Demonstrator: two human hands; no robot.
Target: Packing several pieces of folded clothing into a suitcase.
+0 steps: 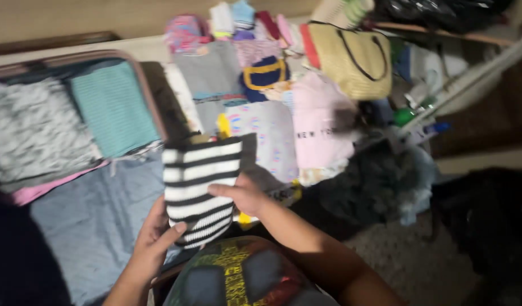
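Head view looks down on an open suitcase at the left, packed with a folded teal garment beside a grey patterned one; its blue lining lies nearer. Both hands hold a folded black-and-white striped garment just right of the case: left hand cupping its lower edge, fingers curled onto it, right hand gripping its right side. Further back, folded clothes cover the surface, among them a pink top, and a straw bag stands near clutter. Speckled carpet shows lower right.
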